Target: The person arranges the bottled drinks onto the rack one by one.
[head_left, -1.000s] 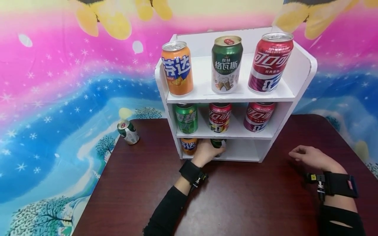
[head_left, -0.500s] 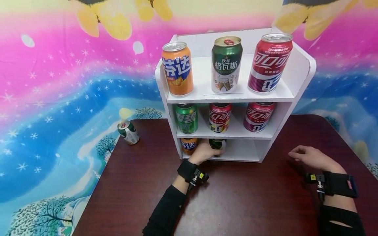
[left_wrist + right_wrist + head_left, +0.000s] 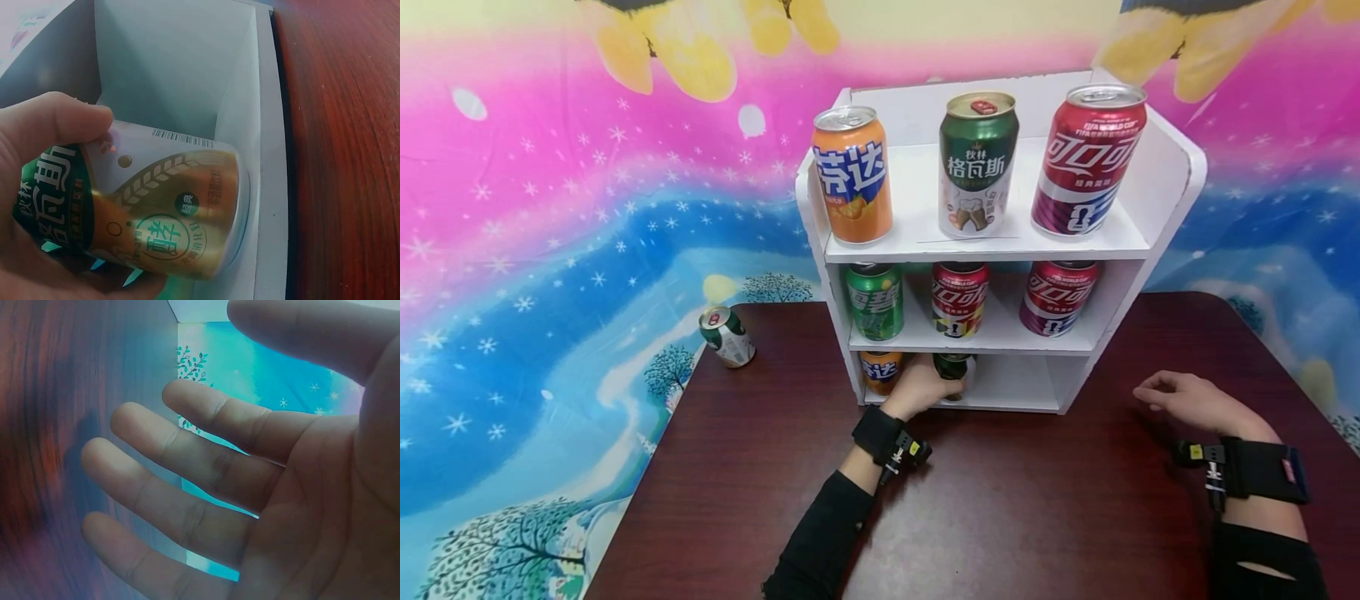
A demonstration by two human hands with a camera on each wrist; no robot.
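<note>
My left hand (image 3: pixel 920 388) reaches into the bottom level of the white shelf (image 3: pixel 988 247). It grips a green drink can (image 3: pixel 952 365), whose lower part looks white and gold (image 3: pixel 181 200) in the left wrist view. The thumb lies on one side of the can and fingers wrap beneath the other; the can's base is at the shelf floor. Just left of this hand stands an orange can (image 3: pixel 880 372), partly hidden. Over the right side of the table, my right hand (image 3: pixel 1202 402) holds nothing, its fingers spread and relaxed in the right wrist view.
On the top level stand an orange can (image 3: pixel 852 179), a green can (image 3: pixel 977 167) and a red can (image 3: pixel 1088 162). The middle level bears a green can (image 3: pixel 875 302) and two red cans (image 3: pixel 959 300). Another green-white can (image 3: pixel 727 337) stands at the table's (image 3: pixel 1000 500) left edge.
The left wrist has shifted slightly left and turned a little, while the hand stays around the can on the bottom level. My right hand has stayed in place.
</note>
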